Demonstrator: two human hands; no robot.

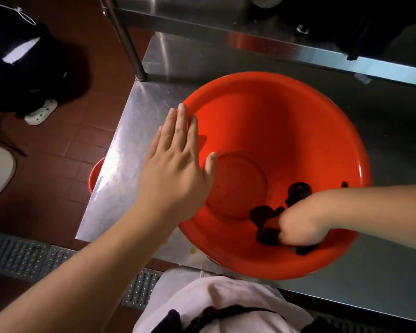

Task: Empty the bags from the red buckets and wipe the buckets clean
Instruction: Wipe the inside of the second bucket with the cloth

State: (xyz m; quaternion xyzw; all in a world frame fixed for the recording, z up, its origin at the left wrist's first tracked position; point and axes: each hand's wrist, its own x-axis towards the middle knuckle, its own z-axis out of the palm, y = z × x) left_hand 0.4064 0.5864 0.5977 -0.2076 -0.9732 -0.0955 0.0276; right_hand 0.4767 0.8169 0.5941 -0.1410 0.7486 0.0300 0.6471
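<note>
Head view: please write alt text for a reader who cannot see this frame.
A right hand wipes inside a large red bucket with a dark cloth, while the left hand lies flat on its rim. The bucket sits on a steel table, with red floor tiles at left.

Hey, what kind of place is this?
Probably a commercial kitchen: a stainless steel worktable with a steel shelf over it, red floor tiles, and a metal floor drain grate.

The right hand (298, 227) is blurred, its fingers hidden around a dark cloth (269, 227) of unclear shape. A second red bucket (95, 175) is mostly hidden under the table (130, 131) at left.
</note>
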